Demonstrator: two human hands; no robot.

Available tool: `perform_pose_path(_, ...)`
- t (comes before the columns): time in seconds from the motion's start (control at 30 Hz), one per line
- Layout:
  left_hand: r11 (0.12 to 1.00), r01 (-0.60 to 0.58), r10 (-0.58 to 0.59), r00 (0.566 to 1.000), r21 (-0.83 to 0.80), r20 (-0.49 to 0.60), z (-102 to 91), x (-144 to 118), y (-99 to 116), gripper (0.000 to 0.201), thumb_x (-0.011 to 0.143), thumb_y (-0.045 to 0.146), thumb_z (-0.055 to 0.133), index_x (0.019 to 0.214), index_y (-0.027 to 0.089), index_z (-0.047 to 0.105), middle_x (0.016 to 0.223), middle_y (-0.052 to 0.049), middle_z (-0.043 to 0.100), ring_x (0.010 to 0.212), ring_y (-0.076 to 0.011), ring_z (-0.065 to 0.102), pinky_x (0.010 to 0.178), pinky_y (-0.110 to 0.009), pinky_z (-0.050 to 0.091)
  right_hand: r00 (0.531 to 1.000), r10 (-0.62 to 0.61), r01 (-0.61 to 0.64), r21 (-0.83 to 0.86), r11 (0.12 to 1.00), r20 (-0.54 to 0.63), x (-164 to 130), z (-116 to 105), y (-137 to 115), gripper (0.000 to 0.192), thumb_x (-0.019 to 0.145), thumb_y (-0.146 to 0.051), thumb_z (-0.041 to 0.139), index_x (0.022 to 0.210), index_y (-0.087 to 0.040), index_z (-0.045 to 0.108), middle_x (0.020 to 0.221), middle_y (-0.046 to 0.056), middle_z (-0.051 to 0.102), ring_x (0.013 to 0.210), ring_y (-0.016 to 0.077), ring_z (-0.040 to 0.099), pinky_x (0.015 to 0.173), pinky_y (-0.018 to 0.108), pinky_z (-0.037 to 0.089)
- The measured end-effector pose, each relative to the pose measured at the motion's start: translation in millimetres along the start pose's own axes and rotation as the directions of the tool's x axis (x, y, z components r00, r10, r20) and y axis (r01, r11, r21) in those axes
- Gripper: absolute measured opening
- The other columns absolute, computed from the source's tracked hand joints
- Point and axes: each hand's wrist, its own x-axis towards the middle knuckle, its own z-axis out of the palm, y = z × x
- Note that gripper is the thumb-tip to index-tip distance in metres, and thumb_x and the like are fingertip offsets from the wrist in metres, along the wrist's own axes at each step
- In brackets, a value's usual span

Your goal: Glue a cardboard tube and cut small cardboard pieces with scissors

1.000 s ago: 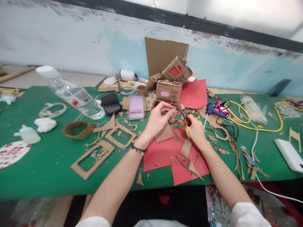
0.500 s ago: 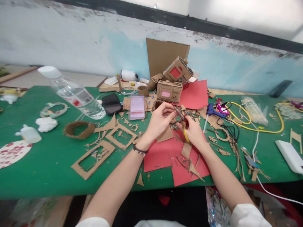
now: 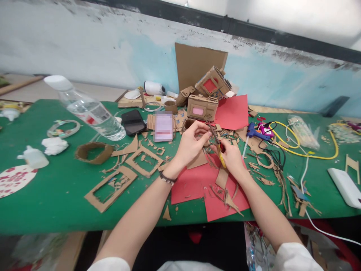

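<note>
In my right hand [image 3: 233,157] is a pair of scissors [image 3: 221,159] with yellow handles, its dark blades pointing up and to the left. My left hand [image 3: 191,142] is closed in a pinch close beside the blades; what its fingertips hold is too small and hidden to name. Below both hands lie red paper sheets [image 3: 187,188] with a brown cardboard strip [image 3: 222,177] and torn cardboard scraps on them. Just beyond the hands stands a cardboard model shaped like a camera [image 3: 202,108] with a pink panel.
A tilted water bottle [image 3: 90,113], a black phone-like case [image 3: 133,122] and cut cardboard frames [image 3: 111,189] lie to the left. On the right are a blue glue gun [image 3: 256,131], a yellow cable [image 3: 313,155] and a white power bank [image 3: 345,187]. Another cardboard camera [image 3: 213,83] leans behind.
The view has shifted very slightly. Both hands stay in nearly the same place, and the scissors' blades look a little differently angled between them.
</note>
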Motion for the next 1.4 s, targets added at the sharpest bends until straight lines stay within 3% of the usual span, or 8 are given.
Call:
perform_pose_path(0.5, 0.999, -0.037, 0.036, 0.999, 0.029, 0.040, -1.7, 0, 4, 0.012, 0.100, 0.028, 0.074, 0.108, 0.021, 0.070, 0.110, -0.005, 0.079, 0.102, -0.0188, 0.076, 0.097, -0.032, 0.061, 1.000, 0.010, -0.011, 0.061, 0.998, 0.019, -1, -5, -3, 0.048, 0.105, -0.072, 0.057, 0.117, -0.027, 0.068, 0.091, 0.007, 0.076, 0.080, 0.0290, 0.069, 0.069, 0.033, 0.037)
perform_pose_path(0.97, 0.999, 0.020, -0.018, 0.999, -0.048, 0.029, 1.4, -1, 0, 0.018, 0.099, 0.031, 0.074, 0.110, 0.021, 0.064, 0.105, -0.005, 0.074, 0.095, -0.0166, 0.073, 0.084, -0.028, 0.062, 1.000, 0.000, 0.002, 0.082, 0.997, -0.014, -1, -1, -2, 0.042, 0.106, -0.066, 0.058, 0.116, -0.027, 0.068, 0.089, 0.007, 0.076, 0.079, 0.0289, 0.070, 0.068, 0.034, 0.037)
perform_pose_path(1.23, 0.984, 0.116, -0.107, 0.992, -0.137, 0.071, 1.9, 2, -6, 0.026, 0.095, 0.039, 0.081, 0.101, 0.021, 0.062, 0.089, -0.002, 0.069, 0.078, -0.0150, 0.069, 0.070, -0.028, 0.062, 1.000, 0.003, -0.003, 0.078, 0.997, 0.003, -2, 2, -4, 0.045, 0.106, -0.068, 0.056, 0.117, -0.027, 0.068, 0.090, 0.007, 0.077, 0.079, 0.0292, 0.070, 0.066, 0.033, 0.036)
perform_pose_path(1.4, 0.979, 0.120, -0.108, 0.991, -0.162, 0.082, 3.4, 1, -6, 0.026, 0.096, 0.040, 0.079, 0.104, 0.022, 0.061, 0.094, -0.002, 0.069, 0.078, -0.0148, 0.069, 0.068, -0.028, 0.062, 1.000, -0.008, 0.009, 0.037, 0.999, -0.014, -1, 2, -1, 0.043, 0.107, -0.065, 0.057, 0.119, -0.026, 0.069, 0.090, 0.008, 0.078, 0.077, 0.0294, 0.071, 0.067, 0.033, 0.035)
